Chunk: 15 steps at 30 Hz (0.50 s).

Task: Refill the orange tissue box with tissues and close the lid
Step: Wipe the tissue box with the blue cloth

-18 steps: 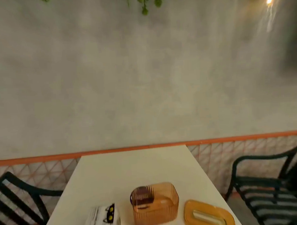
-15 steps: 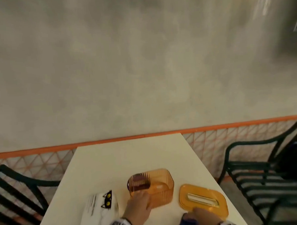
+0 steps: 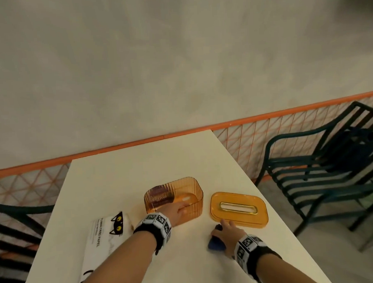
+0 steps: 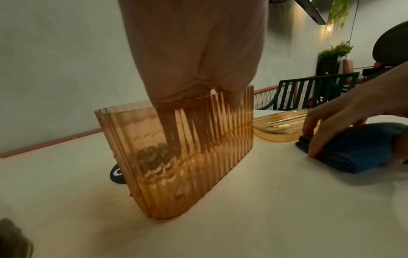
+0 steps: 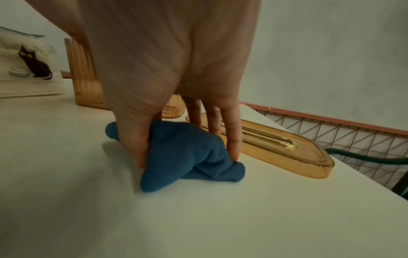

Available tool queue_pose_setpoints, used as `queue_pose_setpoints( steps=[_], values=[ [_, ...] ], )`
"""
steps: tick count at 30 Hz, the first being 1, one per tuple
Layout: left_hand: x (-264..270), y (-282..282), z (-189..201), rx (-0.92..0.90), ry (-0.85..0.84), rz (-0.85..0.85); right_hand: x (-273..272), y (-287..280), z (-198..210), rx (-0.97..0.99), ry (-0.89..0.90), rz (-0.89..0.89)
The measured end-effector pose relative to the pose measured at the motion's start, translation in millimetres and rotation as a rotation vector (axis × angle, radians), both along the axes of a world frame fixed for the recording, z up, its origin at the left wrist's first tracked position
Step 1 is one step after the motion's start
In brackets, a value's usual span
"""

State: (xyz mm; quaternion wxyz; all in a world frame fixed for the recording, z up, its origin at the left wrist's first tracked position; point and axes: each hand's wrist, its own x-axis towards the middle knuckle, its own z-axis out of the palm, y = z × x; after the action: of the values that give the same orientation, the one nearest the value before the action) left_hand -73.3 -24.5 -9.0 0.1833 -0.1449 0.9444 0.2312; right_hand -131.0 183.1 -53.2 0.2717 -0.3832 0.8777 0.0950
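Observation:
The orange tissue box (image 3: 189, 185) stands open on the white table (image 3: 127, 178), with no tissues seen inside. My left hand (image 3: 181, 208) grips its near wall, fingers hooked over the rim and reaching inside, as the left wrist view shows through the ribbed box (image 4: 198, 174). The orange lid (image 3: 237, 207) with its slot lies flat to the box's right. A white tissue pack (image 3: 108, 236) printed with a black cat lies left of the box. My right hand (image 3: 222, 229) pinches a blue cloth (image 5: 167, 176) against the table just in front of the lid (image 5: 276, 144).
Dark green slatted chairs stand on both sides, chair (image 3: 323, 174) at the right with a dark bag on it. An orange mesh railing (image 3: 245, 138) runs behind the table. A dark round mark (image 4: 117, 172) lies on the table by the box's left end.
The view has tilted down, so both forearms now show. My left hand has gone from the box's near side to gripping its wall, and the right hand with the blue cloth sits by the lid.

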Motion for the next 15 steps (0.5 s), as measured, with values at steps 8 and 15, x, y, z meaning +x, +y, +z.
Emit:
queue_pose_setpoints(
  steps=[8,15],
  values=[
    [-4,-2,13,0.158,0.067,0.117,-26,-2,12,-0.336,-0.181,-0.288],
    [10,-12,76,0.666,0.261,0.406,-38,-38,100,-1.189,0.022,-0.349]
  ],
)
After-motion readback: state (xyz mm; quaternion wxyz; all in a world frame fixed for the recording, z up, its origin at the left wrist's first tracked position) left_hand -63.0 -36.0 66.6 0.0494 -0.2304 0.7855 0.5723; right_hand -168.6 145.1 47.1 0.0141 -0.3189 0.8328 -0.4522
